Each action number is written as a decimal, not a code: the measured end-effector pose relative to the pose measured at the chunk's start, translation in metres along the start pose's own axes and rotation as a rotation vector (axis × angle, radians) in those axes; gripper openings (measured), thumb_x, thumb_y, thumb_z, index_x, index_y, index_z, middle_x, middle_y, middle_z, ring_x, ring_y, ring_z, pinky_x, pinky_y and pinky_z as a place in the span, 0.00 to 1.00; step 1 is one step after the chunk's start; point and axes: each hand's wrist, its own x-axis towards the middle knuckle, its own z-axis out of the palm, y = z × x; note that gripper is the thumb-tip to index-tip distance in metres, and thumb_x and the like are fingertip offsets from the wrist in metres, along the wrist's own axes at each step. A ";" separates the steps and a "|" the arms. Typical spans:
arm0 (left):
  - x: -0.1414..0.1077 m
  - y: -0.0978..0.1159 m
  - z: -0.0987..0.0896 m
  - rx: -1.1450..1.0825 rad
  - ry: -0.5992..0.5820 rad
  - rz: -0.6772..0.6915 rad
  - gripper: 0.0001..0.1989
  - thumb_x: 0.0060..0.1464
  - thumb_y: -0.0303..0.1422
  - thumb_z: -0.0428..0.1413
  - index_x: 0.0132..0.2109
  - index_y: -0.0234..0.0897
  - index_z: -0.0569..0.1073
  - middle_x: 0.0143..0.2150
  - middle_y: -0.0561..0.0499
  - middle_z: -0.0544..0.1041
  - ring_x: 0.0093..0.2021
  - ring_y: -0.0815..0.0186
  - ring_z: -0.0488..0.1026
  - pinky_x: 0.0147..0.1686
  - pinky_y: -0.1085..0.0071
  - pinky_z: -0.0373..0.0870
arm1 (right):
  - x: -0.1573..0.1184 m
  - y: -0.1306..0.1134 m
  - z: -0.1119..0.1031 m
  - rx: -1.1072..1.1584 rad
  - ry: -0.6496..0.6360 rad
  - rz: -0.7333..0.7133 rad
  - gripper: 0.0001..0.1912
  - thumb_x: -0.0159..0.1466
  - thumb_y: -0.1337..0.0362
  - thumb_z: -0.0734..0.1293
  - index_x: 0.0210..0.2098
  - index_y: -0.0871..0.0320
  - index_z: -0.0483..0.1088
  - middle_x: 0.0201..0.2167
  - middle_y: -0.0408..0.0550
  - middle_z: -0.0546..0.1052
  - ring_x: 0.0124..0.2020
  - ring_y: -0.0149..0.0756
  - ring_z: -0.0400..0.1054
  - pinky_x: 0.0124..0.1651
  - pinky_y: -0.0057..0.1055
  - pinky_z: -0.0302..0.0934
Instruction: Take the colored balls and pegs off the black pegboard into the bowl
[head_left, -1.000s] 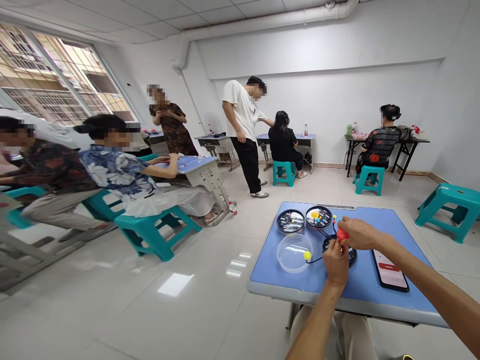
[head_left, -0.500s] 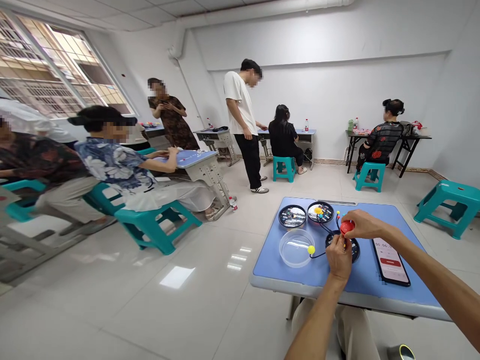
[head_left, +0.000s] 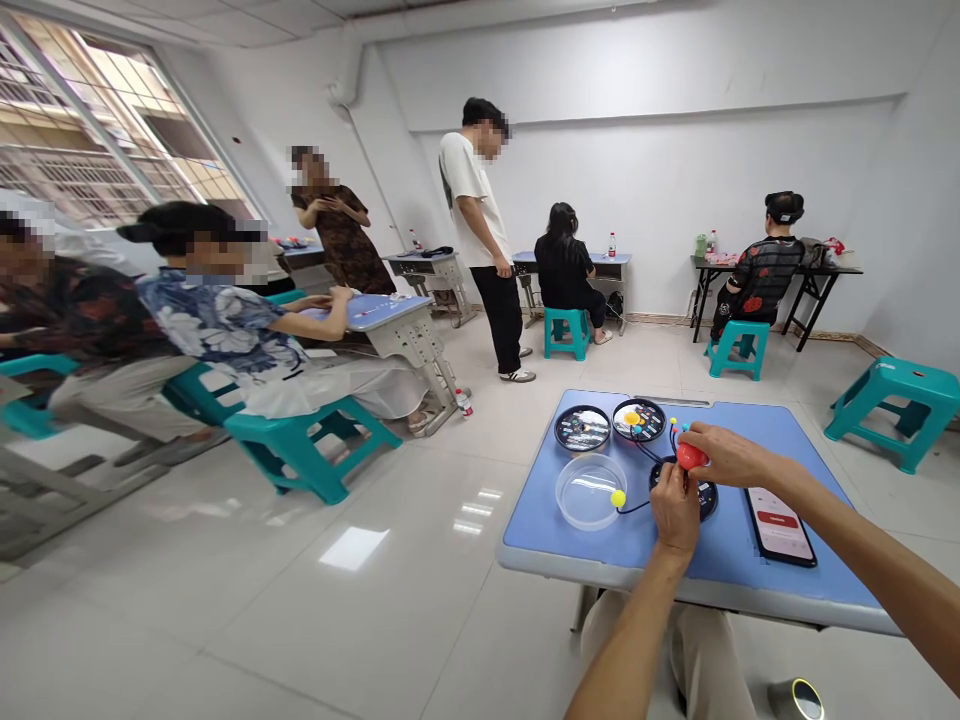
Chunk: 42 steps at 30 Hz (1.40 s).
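Observation:
Over the desk, my right hand (head_left: 716,452) is closed around a red ball (head_left: 691,456), thumb and fingers on its upper right side. Just below the ball, my left hand (head_left: 676,505) is pinched shut. What lies between its fingers is hidden, though thin dark rods show close by. Beneath both hands sits a round black base (head_left: 706,497), partly covered by them. Black curved arms reach out from there: one ends in a yellow ball (head_left: 618,498), another runs toward an orange ball (head_left: 632,419). Small coloured beads show beside my right fingers.
Two round dark-rimmed discs, a left one (head_left: 583,428) and a right one (head_left: 651,421), lie at the desk's back. A clear round dish (head_left: 591,492) is left of my hands, a phone (head_left: 780,525) right. Several people sit or stand beyond; a green stool (head_left: 896,400) stands right.
The red ball has turned slightly in my right fingers and shows a rounder side. Both hands stay close together over the base. The standing person in white has drawn an arm back from the far desk.

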 end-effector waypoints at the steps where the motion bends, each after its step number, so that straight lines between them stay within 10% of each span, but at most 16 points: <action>1: 0.000 0.000 -0.001 -0.004 -0.005 0.004 0.09 0.61 0.27 0.50 0.33 0.37 0.72 0.27 0.53 0.72 0.27 0.70 0.69 0.28 0.73 0.62 | 0.000 0.000 0.002 -0.009 0.005 0.009 0.08 0.59 0.68 0.63 0.38 0.58 0.69 0.37 0.49 0.70 0.31 0.33 0.65 0.30 0.26 0.52; 7: -0.002 -0.001 0.000 0.001 -0.012 0.019 0.10 0.61 0.25 0.51 0.33 0.36 0.74 0.26 0.53 0.73 0.26 0.70 0.69 0.27 0.73 0.62 | 0.001 0.002 0.003 0.063 0.084 0.034 0.05 0.55 0.67 0.64 0.32 0.59 0.69 0.33 0.48 0.71 0.29 0.32 0.63 0.29 0.26 0.52; 13: -0.003 -0.002 0.007 0.073 -0.020 0.017 0.09 0.60 0.27 0.53 0.46 0.34 0.75 0.32 0.48 0.77 0.31 0.66 0.73 0.32 0.70 0.70 | 0.000 -0.009 -0.047 0.139 0.389 0.005 0.13 0.55 0.62 0.66 0.38 0.59 0.73 0.35 0.49 0.73 0.33 0.35 0.65 0.35 0.28 0.57; 24: 0.000 0.007 -0.012 -0.001 -0.082 -0.039 0.15 0.61 0.28 0.51 0.54 0.34 0.67 0.36 0.47 0.78 0.35 0.64 0.77 0.34 0.69 0.73 | -0.033 -0.022 -0.017 0.982 0.158 0.052 0.24 0.61 0.43 0.64 0.33 0.60 0.71 0.22 0.42 0.68 0.23 0.30 0.60 0.29 0.29 0.58; 32: -0.048 0.035 -0.080 -0.102 -0.121 0.144 0.18 0.62 0.25 0.46 0.58 0.38 0.64 0.42 0.44 0.78 0.39 0.63 0.77 0.35 0.69 0.75 | -0.054 -0.074 -0.006 0.803 0.159 0.064 0.18 0.55 0.55 0.70 0.43 0.55 0.68 0.34 0.44 0.75 0.32 0.34 0.67 0.34 0.30 0.61; 42: -0.105 0.008 -0.137 -0.068 -0.099 0.163 0.20 0.63 0.26 0.46 0.60 0.43 0.66 0.33 0.48 0.79 0.30 0.66 0.78 0.28 0.71 0.77 | 0.044 -0.154 0.024 0.009 0.108 0.004 0.18 0.56 0.72 0.65 0.47 0.62 0.67 0.47 0.58 0.74 0.43 0.45 0.72 0.37 0.32 0.59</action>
